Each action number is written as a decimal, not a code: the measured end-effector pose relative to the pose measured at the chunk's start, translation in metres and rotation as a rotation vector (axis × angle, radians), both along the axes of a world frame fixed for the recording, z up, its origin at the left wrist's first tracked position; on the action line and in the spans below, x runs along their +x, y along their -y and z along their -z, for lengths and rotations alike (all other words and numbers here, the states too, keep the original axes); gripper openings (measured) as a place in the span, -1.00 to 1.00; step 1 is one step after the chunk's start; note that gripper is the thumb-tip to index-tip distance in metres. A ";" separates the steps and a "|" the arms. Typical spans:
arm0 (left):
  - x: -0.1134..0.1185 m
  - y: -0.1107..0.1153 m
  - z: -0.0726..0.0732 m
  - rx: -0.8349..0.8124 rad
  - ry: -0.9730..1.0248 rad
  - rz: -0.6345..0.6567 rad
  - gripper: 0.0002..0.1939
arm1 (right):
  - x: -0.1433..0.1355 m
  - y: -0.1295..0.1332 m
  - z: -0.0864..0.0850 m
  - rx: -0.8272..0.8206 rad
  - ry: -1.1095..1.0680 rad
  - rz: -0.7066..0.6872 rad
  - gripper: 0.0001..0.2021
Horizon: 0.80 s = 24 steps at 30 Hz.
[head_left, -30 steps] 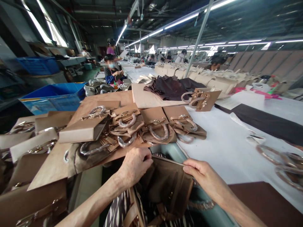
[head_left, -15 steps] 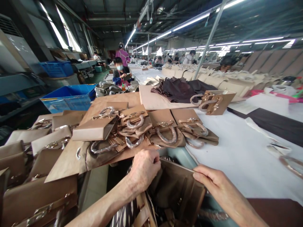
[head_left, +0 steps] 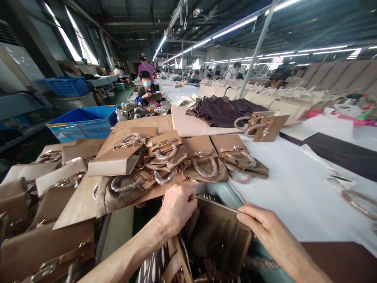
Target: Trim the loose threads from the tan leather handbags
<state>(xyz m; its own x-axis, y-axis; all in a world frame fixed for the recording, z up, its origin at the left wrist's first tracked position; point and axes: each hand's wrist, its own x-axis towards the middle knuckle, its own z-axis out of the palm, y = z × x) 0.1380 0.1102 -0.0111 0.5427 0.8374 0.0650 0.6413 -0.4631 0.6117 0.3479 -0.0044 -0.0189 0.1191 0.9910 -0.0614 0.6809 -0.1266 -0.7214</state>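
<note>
Between my hands hangs a brown handbag [head_left: 218, 232], its lining with a zip facing me. My left hand [head_left: 179, 208] is closed in a fist around the left end of its top edge. At the opposite corner, my right hand [head_left: 259, 220] pinches the same edge between thumb and fingers. A plastic-wrapped handle [head_left: 262, 262] shows below my right hand. The bag is over a grey-green bin [head_left: 229, 194], close to my lap, where a black-and-white patterned cloth [head_left: 153, 261] shows. The lower part of the bag is in shadow.
Several brown handbags with wrapped handles [head_left: 206, 165] lie on a brown board [head_left: 79, 200] ahead. More bags [head_left: 47, 243] are piled at left. A blue crate [head_left: 82, 122] stands behind them. Dark fabric [head_left: 224, 112] lies on the white table [head_left: 279, 184]. Co-workers sit farther back.
The view has shifted slightly, so the scene sits a little farther left. Both hands keep their hold on the handbag's edge.
</note>
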 end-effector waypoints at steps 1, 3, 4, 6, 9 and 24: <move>0.000 0.000 0.000 0.007 0.008 0.011 -0.87 | 0.000 0.000 0.000 0.009 0.013 -0.003 -0.71; -0.001 -0.001 0.001 0.018 0.016 0.036 -0.88 | -0.001 0.002 0.002 0.044 0.057 -0.023 -0.74; -0.001 -0.001 0.001 0.021 0.012 0.044 -0.88 | -0.001 0.002 0.004 0.076 0.094 -0.035 -0.75; -0.001 -0.001 0.000 0.018 -0.006 0.045 -0.88 | -0.002 0.003 0.010 0.157 0.194 -0.059 -0.75; -0.001 0.000 -0.002 0.009 -0.024 0.043 -0.88 | -0.003 0.000 0.016 0.241 0.333 -0.089 -0.75; 0.000 0.001 0.001 -0.004 0.023 0.048 -0.88 | -0.047 -0.025 -0.013 0.052 0.653 -0.070 -0.85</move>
